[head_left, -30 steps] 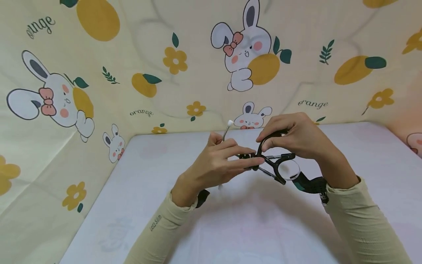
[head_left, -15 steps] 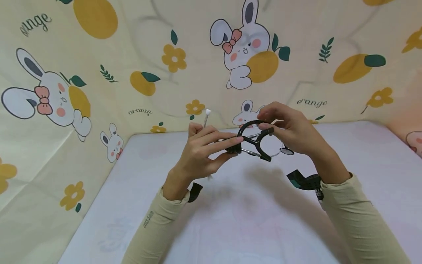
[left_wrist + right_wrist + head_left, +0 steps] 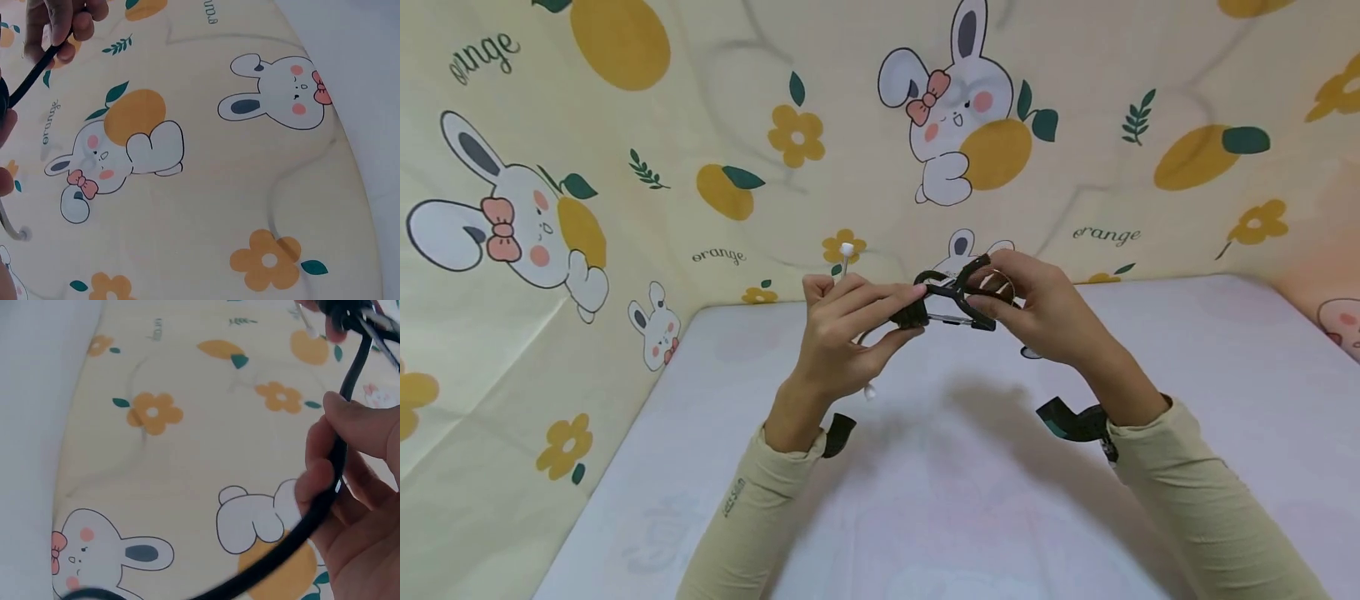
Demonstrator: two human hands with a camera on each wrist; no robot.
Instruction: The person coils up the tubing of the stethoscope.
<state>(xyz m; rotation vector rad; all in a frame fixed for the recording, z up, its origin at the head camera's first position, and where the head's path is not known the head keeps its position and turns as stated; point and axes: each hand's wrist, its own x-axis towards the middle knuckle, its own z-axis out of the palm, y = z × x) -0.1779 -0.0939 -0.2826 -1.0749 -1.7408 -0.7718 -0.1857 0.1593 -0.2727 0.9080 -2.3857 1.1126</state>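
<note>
Both hands hold a black stethoscope (image 3: pixel 953 292) in the air above the table. Its bundled tubing is gripped at the left end by my left hand (image 3: pixel 846 337), thumb below and fingers on top. One white ear tip (image 3: pixel 847 248) sticks up behind that hand, and another white tip (image 3: pixel 869 391) shows beneath it. My right hand (image 3: pixel 1048 312) holds the right part of the coil. A small round disc (image 3: pixel 1032 353) peeks out under the right hand. The right wrist view shows the black tube (image 3: pixel 294 540) running between the right thumb and fingers.
A white-covered table (image 3: pixel 925 500) lies below the hands. Behind it hangs a cream cloth (image 3: pixel 820 192) printed with rabbits and oranges. Black straps (image 3: pixel 1071 419) stick out from both wrists.
Both hands have moved left and somewhat up with the stethoscope. The right hand has come lower on the coil, and the Y-shaped part of the tubing has turned.
</note>
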